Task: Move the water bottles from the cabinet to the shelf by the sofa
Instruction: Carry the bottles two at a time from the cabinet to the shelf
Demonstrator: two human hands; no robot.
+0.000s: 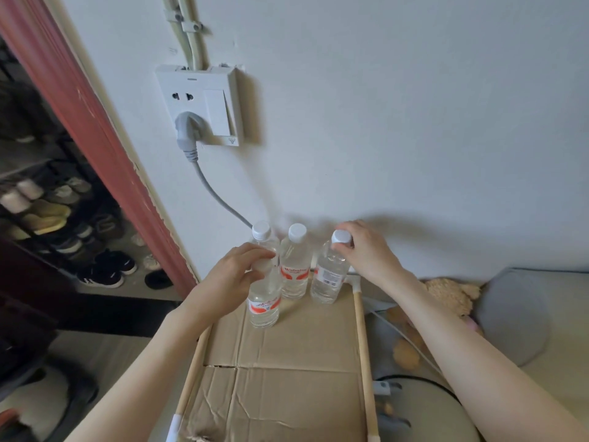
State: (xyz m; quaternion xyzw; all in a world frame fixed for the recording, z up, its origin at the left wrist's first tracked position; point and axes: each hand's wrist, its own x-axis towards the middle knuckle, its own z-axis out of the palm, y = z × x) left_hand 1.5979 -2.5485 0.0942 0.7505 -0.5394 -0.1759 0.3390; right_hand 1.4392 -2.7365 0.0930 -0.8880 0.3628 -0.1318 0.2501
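Note:
Several clear water bottles with white caps and red-and-white labels stand on the cardboard-covered shelf (296,339) by the wall. My left hand (236,275) grips the cap and neck of the front left bottle (264,304). My right hand (363,250) pinches the cap of the right bottle (328,275). Between them stand a back left bottle (262,232), partly hidden by my left hand, and a middle bottle (295,263). All are upright.
A wall socket (204,103) with a grey plug and cable sits above the bottles. A shoe rack (57,218) with several shoes stands at the left behind a red door frame. A plush toy (452,295) and grey cushion (535,314) lie at the right.

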